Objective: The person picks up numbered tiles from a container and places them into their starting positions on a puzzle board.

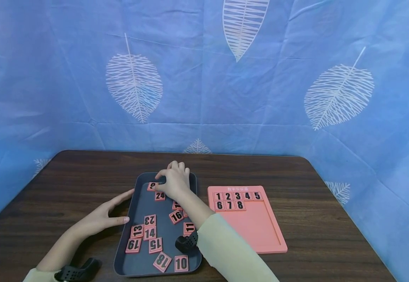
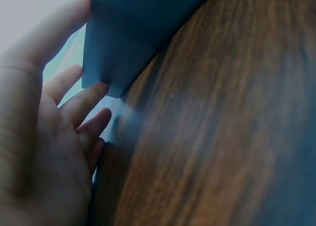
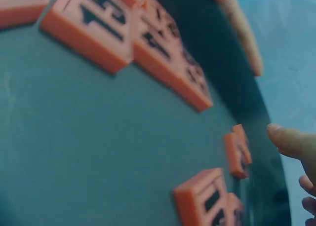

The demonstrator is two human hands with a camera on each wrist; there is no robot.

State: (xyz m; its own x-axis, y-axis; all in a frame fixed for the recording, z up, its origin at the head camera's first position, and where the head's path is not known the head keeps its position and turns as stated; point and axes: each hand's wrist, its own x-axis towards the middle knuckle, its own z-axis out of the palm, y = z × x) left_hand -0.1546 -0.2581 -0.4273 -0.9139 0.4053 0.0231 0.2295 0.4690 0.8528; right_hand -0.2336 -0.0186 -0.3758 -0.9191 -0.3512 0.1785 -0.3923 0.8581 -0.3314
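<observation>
A dark grey tray [image 1: 169, 235] holds loose pink number tiles, among them the 9 tile [image 1: 151, 186] and the 24 tile [image 1: 160, 196] near its far end. Over that end reaches my right hand [image 1: 176, 182], thumb and forefinger spread beside the 9 tile. In the right wrist view the thumb [image 3: 291, 141] shows apart from two small tiles [image 3: 237, 154]. My left hand [image 1: 100, 216] lies along the tray's left side, fingers extended; in the left wrist view its thumb and fingers touch the tray's outer wall [image 2: 133, 33]. My right forearm covers part of the tray's right side.
Right of the tray lies a pink number board [image 1: 253, 231], with tiles 1 to 8 set in its top two rows. Both sit on a dark wooden table [image 1: 324, 219]. A blue leaf-patterned cloth [image 1: 197, 86] hangs behind the table.
</observation>
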